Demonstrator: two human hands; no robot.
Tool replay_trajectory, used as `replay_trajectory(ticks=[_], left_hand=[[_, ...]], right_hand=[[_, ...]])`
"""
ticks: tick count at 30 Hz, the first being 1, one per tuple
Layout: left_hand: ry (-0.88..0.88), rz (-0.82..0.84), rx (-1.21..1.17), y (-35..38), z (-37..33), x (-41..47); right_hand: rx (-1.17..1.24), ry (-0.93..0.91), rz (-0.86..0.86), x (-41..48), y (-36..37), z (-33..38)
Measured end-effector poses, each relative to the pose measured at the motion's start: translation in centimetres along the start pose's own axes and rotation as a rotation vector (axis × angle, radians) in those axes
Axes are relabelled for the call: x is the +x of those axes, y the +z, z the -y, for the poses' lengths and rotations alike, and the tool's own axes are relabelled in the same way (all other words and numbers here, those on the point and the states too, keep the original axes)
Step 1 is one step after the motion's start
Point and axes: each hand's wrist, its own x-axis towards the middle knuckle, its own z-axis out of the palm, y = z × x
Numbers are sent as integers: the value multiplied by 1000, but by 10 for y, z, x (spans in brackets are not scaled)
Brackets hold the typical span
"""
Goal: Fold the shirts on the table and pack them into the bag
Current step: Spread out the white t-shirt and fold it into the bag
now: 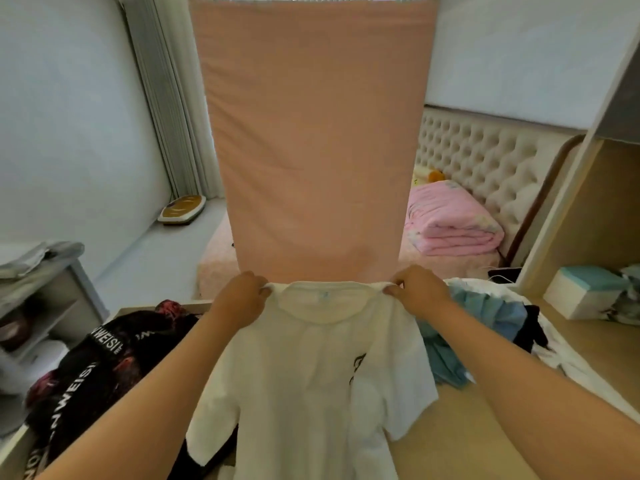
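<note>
1. The white shirt is soft, thin and light. It will flop and bend wherever you do not hold it. It will not break.
2. It hangs in front of you, over the surface. Its bottom runs out of view, so you cannot tell if it touches down.
3. Your left grip pinches one shoulder, just beside the collar. Your right grip pinches the other shoulder the same way.
4. The shoulders look like the best place to hold. From there the shirt hangs flat and straight.
5. I think it should be laid down slowly, or the loose sleeves may bunch up.
6. The black bag lies on your left, just beside the shirt.
7. A blue shirt lies in a pile on your right.
</note>
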Motion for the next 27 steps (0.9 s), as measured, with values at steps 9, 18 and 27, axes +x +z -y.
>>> replay_trajectory(ticks=[9, 18, 27], left_hand=[[-410, 95, 22, 112, 29, 101], [-349, 408, -287, 248, 13, 114], [-94, 644, -268, 338, -48, 99]], right_hand=[[231, 150, 204, 108, 143, -22], [82, 168, 569, 117, 251, -100], [135, 107, 320, 95, 295, -138]])
